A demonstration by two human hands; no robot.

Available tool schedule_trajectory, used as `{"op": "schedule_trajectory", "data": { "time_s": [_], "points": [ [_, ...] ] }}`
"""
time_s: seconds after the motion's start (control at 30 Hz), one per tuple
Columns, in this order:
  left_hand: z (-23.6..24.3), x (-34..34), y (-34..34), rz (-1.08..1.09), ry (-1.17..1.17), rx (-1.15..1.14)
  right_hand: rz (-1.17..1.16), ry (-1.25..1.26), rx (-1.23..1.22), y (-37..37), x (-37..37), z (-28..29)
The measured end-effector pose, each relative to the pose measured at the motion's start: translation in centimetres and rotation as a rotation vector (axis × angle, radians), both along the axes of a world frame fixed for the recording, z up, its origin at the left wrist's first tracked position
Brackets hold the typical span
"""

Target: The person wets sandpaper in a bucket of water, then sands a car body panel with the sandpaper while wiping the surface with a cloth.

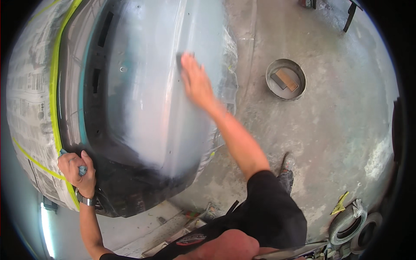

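My right hand [197,82] lies stretched over a car panel [147,73] coated in pale grey primer, its fingers pressing a dark grey sanding pad [179,62] against a long raised crease. Most of the pad is hidden beneath the fingers. Closed round a crumpled blue-grey cloth [82,170], my left hand [77,168] rests at the panel's dark lower left edge, beside the masking tape. The primer fades to black around the panel's border, and two dark slots and a small round hole show on its left side.
Newspaper masking [30,91] edged with yellow-green tape [55,86] covers the car at left; clear plastic sheeting [229,73] hangs along the right. A round basin [285,60] on the concrete floor holds blocks [287,79]. Tyres [348,223] and a yellow cloth [340,203] lie lower right.
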State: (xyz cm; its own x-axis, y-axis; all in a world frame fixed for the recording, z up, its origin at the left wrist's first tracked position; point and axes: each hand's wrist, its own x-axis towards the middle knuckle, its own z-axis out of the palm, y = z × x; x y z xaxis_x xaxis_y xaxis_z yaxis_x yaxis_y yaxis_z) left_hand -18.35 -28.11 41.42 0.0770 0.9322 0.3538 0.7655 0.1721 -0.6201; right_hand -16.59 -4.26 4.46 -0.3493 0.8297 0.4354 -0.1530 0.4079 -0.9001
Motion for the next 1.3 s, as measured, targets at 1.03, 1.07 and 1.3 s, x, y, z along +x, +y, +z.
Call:
{"op": "schedule_trajectory", "data": {
  "time_s": [1.03,1.07,1.3],
  "points": [
    [-0.7,0.1,0.4,-0.001,-0.032,0.013,0.018,0.032,-0.195,14.0,-4.9,2.1],
    [-0.5,0.0,0.2,0.005,-0.023,0.005,0.025,0.041,-0.202,13.6,-5.2,2.6],
    [0.4,-0.1,0.0,-0.011,-0.026,0.015,0.239,0.047,-0.088,-15.6,2.9,1.9]
  ]
}}
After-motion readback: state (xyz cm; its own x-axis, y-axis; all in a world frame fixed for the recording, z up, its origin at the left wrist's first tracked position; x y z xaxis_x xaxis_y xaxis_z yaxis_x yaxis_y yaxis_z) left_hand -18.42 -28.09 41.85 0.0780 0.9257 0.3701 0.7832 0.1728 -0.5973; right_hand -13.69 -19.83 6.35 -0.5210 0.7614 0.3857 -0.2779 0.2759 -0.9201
